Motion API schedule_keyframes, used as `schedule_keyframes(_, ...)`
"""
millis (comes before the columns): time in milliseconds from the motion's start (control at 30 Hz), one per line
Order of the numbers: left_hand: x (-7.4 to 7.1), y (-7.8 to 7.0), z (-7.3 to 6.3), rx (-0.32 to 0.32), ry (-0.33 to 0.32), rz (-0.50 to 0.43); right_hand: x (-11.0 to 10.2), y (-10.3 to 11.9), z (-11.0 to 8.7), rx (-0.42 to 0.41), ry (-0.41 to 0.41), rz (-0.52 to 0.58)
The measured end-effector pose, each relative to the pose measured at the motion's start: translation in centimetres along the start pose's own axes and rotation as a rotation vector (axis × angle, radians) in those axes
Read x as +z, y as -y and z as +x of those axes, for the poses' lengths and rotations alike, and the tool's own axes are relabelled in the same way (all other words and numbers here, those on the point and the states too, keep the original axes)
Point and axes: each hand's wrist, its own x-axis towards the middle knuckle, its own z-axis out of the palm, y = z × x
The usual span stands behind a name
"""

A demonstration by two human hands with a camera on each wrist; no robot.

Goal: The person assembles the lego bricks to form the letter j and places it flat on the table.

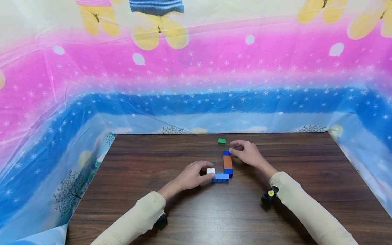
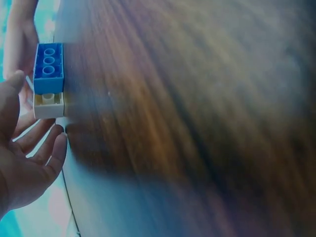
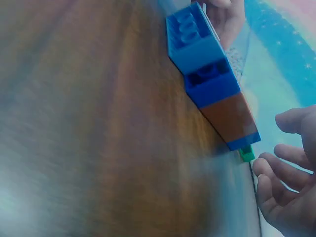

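Note:
A chain of toy building bricks lies on the table. A light blue brick (image 1: pixel 220 176) lies on its side, hollow underside toward me, joined to a white brick (image 1: pixel 210 170) on its left. Behind it runs an orange brick (image 1: pixel 227 162) with a dark blue brick (image 1: pixel 228 172) at its near end and a blue one (image 1: pixel 226 152) at its far end. My left hand (image 1: pixel 194 174) is around the white brick, thumb by the light blue brick, fingers loosely spread. Beside the far blue end, my right hand (image 1: pixel 248 153) has parted, relaxed fingers and holds nothing.
A small green brick (image 1: pixel 222 141) sits apart, farther back on the dark wooden table (image 1: pixel 137 149). A printed cloth (image 1: pixel 196 102) hangs behind the table and along its sides. Dark wrist devices (image 1: pixel 268 195) are worn at both sleeves.

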Motion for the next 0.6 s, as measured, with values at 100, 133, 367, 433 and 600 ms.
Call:
schedule_keyframes(100, 0.1, -0.2, 0.0, 0.008, 0.005, 0.015, -0.2, 0.1, 1.1, -0.021, -0.023, -0.030)
schedule_keyframes(133, 0.1, -0.3, 0.0, 0.012, 0.004, 0.019, -0.3, 0.1, 1.4, -0.030, -0.031, -0.041)
schedule_keyframes(367, 0.2, -0.3, 0.1, 0.043, -0.001, 0.045, -0.2, -0.4, 3.4, -0.065, -0.037, -0.072)
schedule_keyframes(433, 0.3, -0.3, 0.2, 0.051, -0.004, 0.051, 0.0, -0.7, 3.9, -0.064, -0.029, -0.080)
schedule_keyframes(600, 0.4, -0.1, 0.3, 0.059, -0.006, 0.051, 0.7, -1.1, 5.0, -0.074, -0.030, -0.097)
